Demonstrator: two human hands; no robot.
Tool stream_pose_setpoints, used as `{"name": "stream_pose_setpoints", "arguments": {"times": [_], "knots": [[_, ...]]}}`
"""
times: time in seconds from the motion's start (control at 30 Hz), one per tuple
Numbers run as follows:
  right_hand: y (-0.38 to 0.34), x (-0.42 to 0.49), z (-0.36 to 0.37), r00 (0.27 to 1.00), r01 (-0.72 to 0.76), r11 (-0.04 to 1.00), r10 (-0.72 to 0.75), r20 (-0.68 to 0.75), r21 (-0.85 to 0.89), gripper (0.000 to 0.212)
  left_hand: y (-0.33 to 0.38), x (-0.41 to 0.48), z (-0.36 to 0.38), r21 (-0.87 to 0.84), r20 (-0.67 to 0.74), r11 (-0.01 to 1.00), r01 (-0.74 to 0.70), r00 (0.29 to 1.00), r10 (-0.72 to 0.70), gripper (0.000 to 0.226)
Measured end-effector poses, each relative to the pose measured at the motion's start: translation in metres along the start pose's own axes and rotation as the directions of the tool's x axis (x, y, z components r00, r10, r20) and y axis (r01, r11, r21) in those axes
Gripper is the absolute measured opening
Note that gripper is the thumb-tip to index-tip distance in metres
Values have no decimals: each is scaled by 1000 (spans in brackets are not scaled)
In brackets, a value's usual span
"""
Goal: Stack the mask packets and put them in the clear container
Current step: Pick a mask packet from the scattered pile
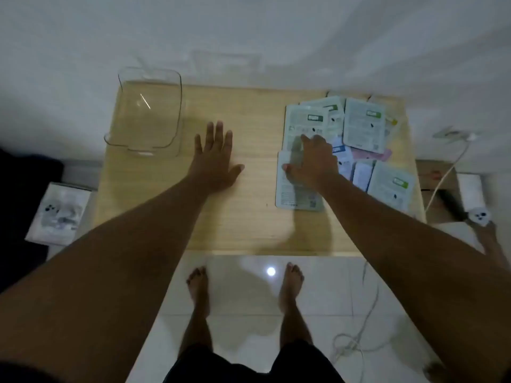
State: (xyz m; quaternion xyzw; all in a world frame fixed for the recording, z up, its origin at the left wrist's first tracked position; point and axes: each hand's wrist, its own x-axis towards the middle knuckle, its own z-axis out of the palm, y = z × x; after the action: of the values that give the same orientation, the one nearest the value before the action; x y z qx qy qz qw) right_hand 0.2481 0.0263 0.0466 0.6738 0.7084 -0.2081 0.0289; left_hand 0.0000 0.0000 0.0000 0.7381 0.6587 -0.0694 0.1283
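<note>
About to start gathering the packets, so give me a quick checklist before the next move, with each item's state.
1. Clear container has nothing inside: ok.
2. Container upright on the table: ok.
3. Mask packets stacked: not ok, spread out and overlapping.
4. Right hand on the packets: ok, resting on the pile's near-left part.
5. Left hand free: ok, flat on the table, holding nothing.
6. Firm grip on any packet: cannot tell.
</note>
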Motion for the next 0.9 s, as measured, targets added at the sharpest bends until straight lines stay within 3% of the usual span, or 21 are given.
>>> {"name": "stream_pose_setpoints", "arguments": {"times": [0.1,0.2,0.3,0.43,0.6,0.7,0.8,0.9], "knots": [[7,0,8,996,24,999,-21,-86,33,70,-15,8,8,14,-25,998,60,998,-60,86],[13,-3,11,987,-127,992,126,-101,-7,97,-25,9,20,-31,-26,999,33,999,-34,88],[18,-6,12,959,-276,951,283,-29,140,104,-29,7,30,-41,-56,999,25,998,-28,89],[24,-3,13,951,-288,895,309,-10,341,101,-28,7,30,-50,-68,999,18,997,-22,87],[27,3,15,913,-329,759,408,-15,562,113,-29,9,27,-49,-63,999,8,998,-11,88],[32,2,16,904,-343,765,427,-32,545,95,-31,13,23,-27,-74,1000,-10,997,8,91],[33,-2,11,928,-293,825,368,-66,482,61,-36,17,22,-40,-81,999,7,997,-11,91],[30,-2,-3,951,-220,793,304,-56,567,33,-42,16,25,-38,-81,999,15,997,-18,91]]}}
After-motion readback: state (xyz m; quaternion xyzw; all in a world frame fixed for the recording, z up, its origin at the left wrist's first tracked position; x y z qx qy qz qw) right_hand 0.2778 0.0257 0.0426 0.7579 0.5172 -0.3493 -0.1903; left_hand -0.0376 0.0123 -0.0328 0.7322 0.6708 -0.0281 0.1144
